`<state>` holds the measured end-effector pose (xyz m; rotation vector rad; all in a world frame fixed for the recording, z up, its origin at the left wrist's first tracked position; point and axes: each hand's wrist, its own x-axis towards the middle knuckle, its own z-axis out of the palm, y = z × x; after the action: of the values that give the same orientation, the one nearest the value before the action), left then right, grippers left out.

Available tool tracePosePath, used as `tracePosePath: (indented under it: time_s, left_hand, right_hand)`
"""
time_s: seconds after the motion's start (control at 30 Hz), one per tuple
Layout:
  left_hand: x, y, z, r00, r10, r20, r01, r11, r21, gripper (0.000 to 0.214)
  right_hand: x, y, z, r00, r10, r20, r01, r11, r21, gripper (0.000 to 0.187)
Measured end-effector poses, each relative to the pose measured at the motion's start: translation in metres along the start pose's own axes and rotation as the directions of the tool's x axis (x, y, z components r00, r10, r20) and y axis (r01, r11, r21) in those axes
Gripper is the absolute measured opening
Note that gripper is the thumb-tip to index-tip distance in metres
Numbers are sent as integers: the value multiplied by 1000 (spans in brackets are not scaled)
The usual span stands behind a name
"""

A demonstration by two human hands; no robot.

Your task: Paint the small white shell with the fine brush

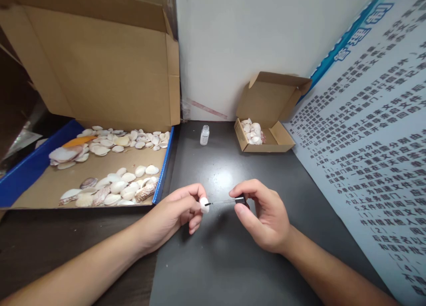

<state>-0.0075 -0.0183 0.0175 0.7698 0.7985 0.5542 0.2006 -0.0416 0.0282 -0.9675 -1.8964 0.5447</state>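
Observation:
Over the dark tabletop, my left hand (186, 206) pinches a small white seashell (204, 207) between thumb and fingers. My right hand (266, 212) is closed round the black cap of a small applicator brush (226, 201), held level. Its thin clear stem points left, and the dark brush tip touches or nearly touches the shell's face. Beyond both hands stands a small clear glass bottle (204, 136), upright, without a cap, with tiny print on its side.
At left, an open blue-edged cardboard box (109, 161) holds many seashells (116, 186) in two groups. A smaller open cardboard box (281, 139) at back right contains white shells (253, 133). A printed poster (372, 141) leans along the right; a pale wall (259, 35) closes the back.

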Motion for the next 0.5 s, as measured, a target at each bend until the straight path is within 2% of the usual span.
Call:
tracePosePath:
  time_s: [0.13,0.23,0.5]
  left_hand:
    - [-2,-1,-1,1000,3,3,-3,1000,0,9]
    - [-1,-1,0,1000,10,10,-10,1000,-3,9]
    - [-2,0,0,1000,5,13,-5,1000,19,10]
  right_hand:
    - [0,0,1,1000,14,27,-13,999,-46,14]
    - [1,0,2,999,40,-1,-40,996,-82,11]
    - [-2,1,0,1000,9,-1,-9,1000,21,15]
